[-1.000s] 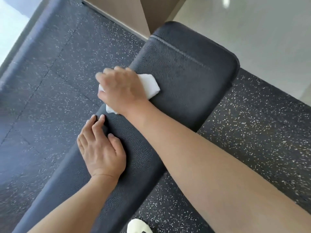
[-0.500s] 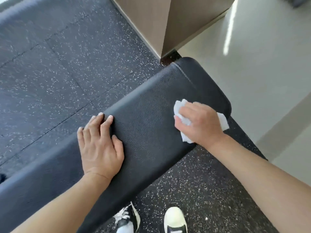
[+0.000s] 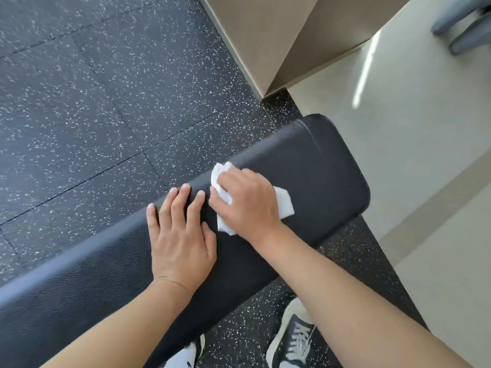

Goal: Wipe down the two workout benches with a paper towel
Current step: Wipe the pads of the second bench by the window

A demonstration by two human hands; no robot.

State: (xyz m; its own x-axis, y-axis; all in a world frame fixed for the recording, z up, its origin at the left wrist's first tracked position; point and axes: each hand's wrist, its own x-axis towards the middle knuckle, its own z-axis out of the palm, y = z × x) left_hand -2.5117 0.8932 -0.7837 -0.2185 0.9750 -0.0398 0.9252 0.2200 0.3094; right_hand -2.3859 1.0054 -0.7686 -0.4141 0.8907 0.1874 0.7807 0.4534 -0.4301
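Bench [image 3: 313,166]: black padded tabletop, pebbled vinyl, rounded corners; its near-left end is running out of frame. Paper towel [image 3: 284,204]: white, crumpled, mostly hidden; we are pressing it onto the pad under our right hand [image 3: 247,203], fingers curled over it. Left hand [image 3: 180,235]: lying flat beside it, fingers straight. Floor [image 3: 106,102]: speckled rubber. Shoes [image 3: 295,341]: partly cut off.

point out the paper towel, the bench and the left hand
paper towel [image 3: 284,205]: head view, white corner sticking out beside the right hand
bench [image 3: 326,166]: head view, bare black pad near its end
left hand [image 3: 180,235]: head view, back of the hand
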